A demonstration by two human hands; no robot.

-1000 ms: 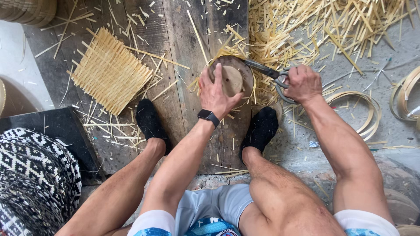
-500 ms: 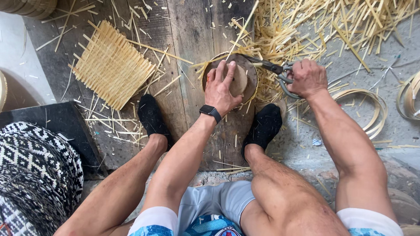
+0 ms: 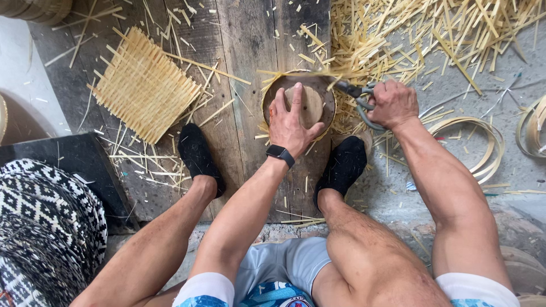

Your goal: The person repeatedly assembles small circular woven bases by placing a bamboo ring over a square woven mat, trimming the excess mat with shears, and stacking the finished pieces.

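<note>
My left hand (image 3: 290, 122) presses flat on a round brown wooden disc (image 3: 310, 94) that lies over a bamboo weave on the plank floor, between my feet. A black watch (image 3: 280, 154) sits on that wrist. My right hand (image 3: 392, 103) grips a pair of metal scissors (image 3: 355, 94); their blades reach left along the far rim of the disc, among protruding bamboo strips. My black socks (image 3: 196, 153) rest on the planks to either side.
A square woven bamboo mat (image 3: 145, 85) lies far left on the dark planks (image 3: 244, 40). A heap of cut bamboo strips (image 3: 421, 34) covers the far right. Coiled bamboo hoops (image 3: 472, 139) lie right. A black-and-white patterned cloth (image 3: 45, 227) sits near left.
My left hand has shifted on the disc, fingers now pointing more upward. The scissors have moved along the disc's far rim. The view has drifted slightly.
</note>
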